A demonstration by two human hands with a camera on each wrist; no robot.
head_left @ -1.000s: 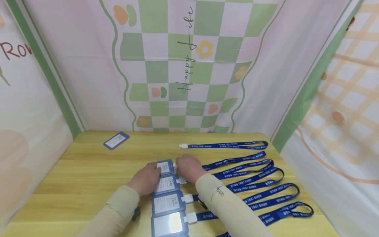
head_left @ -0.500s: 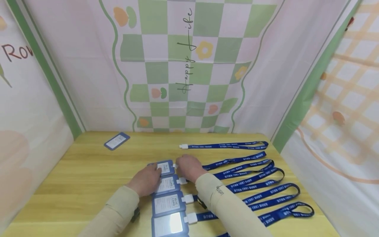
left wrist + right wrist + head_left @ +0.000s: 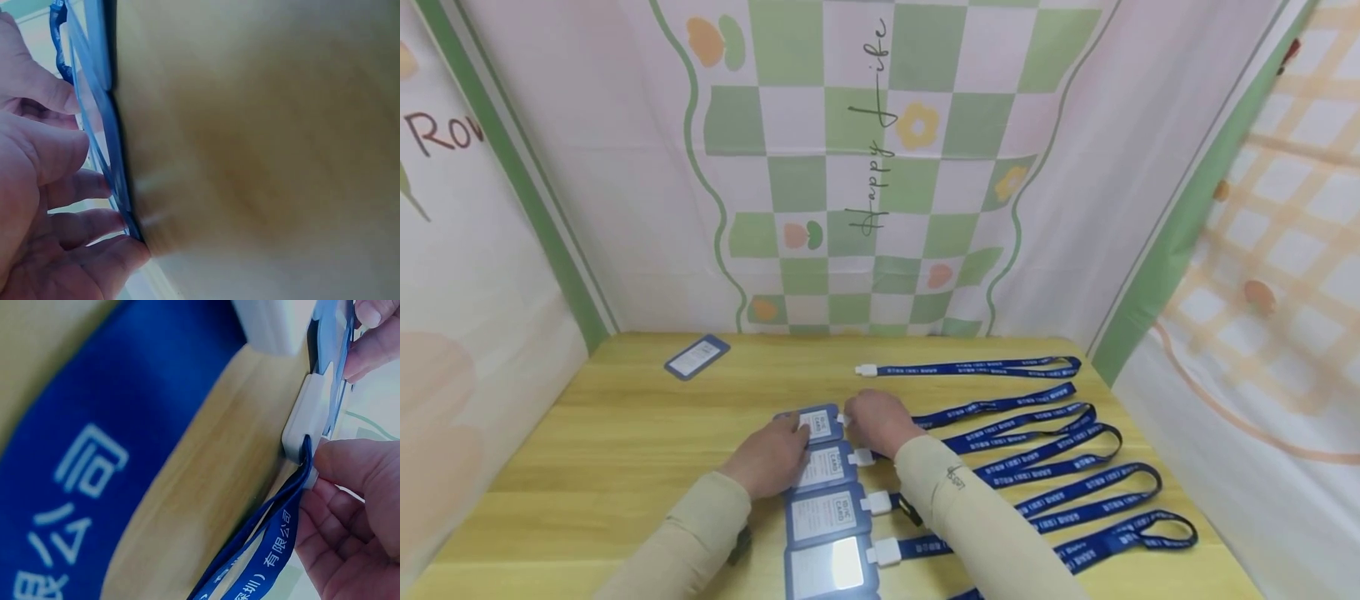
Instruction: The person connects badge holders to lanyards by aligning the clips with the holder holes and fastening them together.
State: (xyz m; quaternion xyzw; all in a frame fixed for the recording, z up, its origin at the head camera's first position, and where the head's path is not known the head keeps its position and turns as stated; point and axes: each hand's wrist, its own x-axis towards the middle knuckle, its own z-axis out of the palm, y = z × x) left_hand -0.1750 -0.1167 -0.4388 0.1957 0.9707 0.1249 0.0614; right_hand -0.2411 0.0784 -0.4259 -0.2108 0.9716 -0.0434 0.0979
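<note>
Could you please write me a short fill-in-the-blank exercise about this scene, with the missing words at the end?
1. The farthest lanyard ends in a connector coloured ____.
2. The separate badge holder lies near the far ____ corner of the table.
3. The left hand holds an ID badge holder framed in ____.

Missing words: white; left; blue.

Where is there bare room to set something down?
Widest: bare tabletop between its left edge and the left sleeve. Another patch: between the loose card holder and the farthest lanyard. Crowded: the card-holder column and the lanyards beside it, with left grip and right grip at its far end.
</note>
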